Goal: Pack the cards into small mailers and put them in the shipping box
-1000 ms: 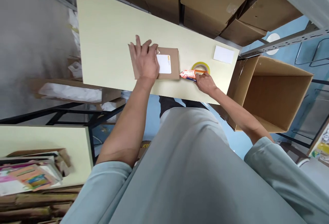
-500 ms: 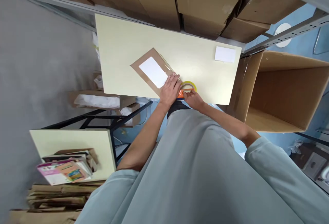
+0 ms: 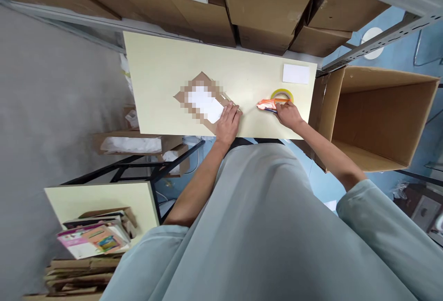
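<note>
Parcel (image 3: 208, 103), flat and brown with a white label (image 3: 202, 98), lay askew on the cream table (image 3: 162, 66), its lowest corner at the near edge. Left hand (image 3: 228, 125) rested over the parcel's right-hand end, fingers straight and close together, pressing rather than clenched; whether the thumb hooked beneath could not be told. Right hand (image 3: 290, 115) had its fingers wrapped round the handle of an orange tape cutter (image 3: 266, 104), yellow roll (image 3: 282, 91) at its back, well to the right of the parcel. Faint line between the two: perhaps a clear strip pulled out, too thin to be sure. White slip (image 3: 296, 73) lay near the table's far right corner; open carton (image 3: 384, 123) stood just past that end.

Step in hand, by my reading: taping that end, left hand as anchor. Next move seemed to call for firm left pressure, a taut, straight strip, and the cutter brought back over the parcel.
</note>
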`<action>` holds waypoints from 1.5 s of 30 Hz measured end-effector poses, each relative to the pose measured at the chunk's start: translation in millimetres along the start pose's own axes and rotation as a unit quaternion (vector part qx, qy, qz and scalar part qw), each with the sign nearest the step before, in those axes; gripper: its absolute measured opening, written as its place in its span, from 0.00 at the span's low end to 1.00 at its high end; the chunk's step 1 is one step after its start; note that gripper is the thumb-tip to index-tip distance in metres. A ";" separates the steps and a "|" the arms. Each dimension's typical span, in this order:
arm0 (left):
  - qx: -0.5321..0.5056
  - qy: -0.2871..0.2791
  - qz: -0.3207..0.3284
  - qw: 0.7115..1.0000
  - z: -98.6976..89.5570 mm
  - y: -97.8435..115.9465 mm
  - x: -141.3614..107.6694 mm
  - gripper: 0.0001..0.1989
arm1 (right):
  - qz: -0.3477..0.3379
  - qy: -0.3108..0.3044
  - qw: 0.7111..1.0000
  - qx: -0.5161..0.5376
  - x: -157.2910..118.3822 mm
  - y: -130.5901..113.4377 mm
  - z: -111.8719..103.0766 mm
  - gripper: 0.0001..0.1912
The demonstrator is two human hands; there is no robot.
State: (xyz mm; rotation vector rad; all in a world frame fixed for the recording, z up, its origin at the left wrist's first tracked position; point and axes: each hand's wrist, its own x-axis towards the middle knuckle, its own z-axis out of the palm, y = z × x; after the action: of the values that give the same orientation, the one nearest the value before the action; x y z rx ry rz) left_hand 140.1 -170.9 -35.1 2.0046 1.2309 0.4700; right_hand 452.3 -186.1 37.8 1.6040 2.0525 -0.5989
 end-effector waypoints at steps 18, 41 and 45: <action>-0.024 -0.007 0.010 1.000 -43.4 9.4 -1.5 0.18 | 0.116 0.062 0.985 0.108 48.6 -76.0 -130.1 0.26; -0.044 0.216 0.185 0.958 -291.9 129.8 202.1 0.28 | 0.101 0.283 0.949 0.089 114.4 -99.7 -457.7 0.26; -0.045 0.193 0.128 0.972 -265.6 89.3 148.4 0.24 | 0.114 0.310 0.939 0.092 124.2 -94.5 -442.4 0.32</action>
State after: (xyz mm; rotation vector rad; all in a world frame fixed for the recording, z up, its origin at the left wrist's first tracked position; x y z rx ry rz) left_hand 97.7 38.1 199.5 2.0631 1.1485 1.0654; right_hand 293.2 152.4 320.9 2.3323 2.2201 -0.2126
